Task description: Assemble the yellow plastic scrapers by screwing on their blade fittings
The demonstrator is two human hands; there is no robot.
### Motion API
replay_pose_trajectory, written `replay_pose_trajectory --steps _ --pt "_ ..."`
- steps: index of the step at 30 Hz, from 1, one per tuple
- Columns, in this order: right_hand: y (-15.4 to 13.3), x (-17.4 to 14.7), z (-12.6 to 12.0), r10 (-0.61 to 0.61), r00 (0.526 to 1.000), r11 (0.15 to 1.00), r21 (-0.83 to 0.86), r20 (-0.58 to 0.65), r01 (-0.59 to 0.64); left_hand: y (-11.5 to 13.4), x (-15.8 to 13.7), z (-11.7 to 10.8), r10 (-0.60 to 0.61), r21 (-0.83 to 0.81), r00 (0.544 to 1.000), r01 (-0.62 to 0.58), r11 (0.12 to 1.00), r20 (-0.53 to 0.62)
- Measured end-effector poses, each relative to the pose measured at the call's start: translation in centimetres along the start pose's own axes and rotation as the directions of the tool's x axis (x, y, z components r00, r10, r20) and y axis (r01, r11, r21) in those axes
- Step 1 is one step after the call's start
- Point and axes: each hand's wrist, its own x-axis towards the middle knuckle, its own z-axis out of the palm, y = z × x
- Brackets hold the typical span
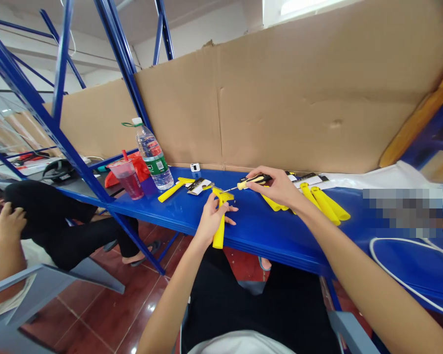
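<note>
My left hand (211, 216) is closed around a yellow T-shaped plastic scraper (219, 236), its head up and its handle hanging toward the table's front edge. In my right hand (275, 184) is a screwdriver (246, 183) with a cream and black handle. Its thin shaft points left, and the tip meets or nearly meets the scraper's head; exact contact is too small to tell. Left of my hands lies another yellow T-shaped tool (172, 191), beside a black and white card (199, 186). Several yellow handles (323, 204) lie to the right, some partly behind my right hand.
A large water bottle (155, 160) and a red-tinted cup with a straw (127, 179) stand left on the blue table (258, 231). Cardboard (280, 98) walls the back. A white cable (384, 268) curls at right. Another person (7, 231) sits at left, near blue posts.
</note>
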Motion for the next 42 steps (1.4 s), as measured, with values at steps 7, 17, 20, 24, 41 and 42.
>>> replay_pose_trajectory --steps 7,17,20,24,41,42 --pt "-0.2 0.0 0.2 0.027 0.999 0.999 -0.033 0.018 -0.027 0.4 -0.1 -0.1 -0.028 0.031 0.999 0.029 0.999 -0.015" --pt "-0.3 0.0 -0.4 0.082 0.995 0.950 -0.306 0.061 -0.059 0.5 0.0 -0.1 -0.041 0.030 0.999 0.041 0.999 -0.002" --pt "-0.2 0.1 -0.6 0.106 0.991 0.961 -0.265 0.076 -0.082 0.3 0.0 -0.2 -0.028 0.020 1.000 0.028 0.999 -0.002" --pt "-0.1 0.1 -1.0 0.044 0.999 0.992 -0.117 0.028 -0.040 0.0 0.0 -0.2 -0.017 0.008 1.000 0.017 1.000 0.003" --pt "0.1 -0.1 0.4 0.112 0.988 0.993 -0.015 -0.106 -0.114 0.1 0.2 -0.2 -0.026 0.020 0.999 0.025 0.999 0.038" --pt "0.1 -0.1 0.4 0.140 0.984 0.990 -0.005 -0.106 -0.142 0.1 0.2 -0.2 -0.027 0.016 0.999 0.026 1.000 0.041"
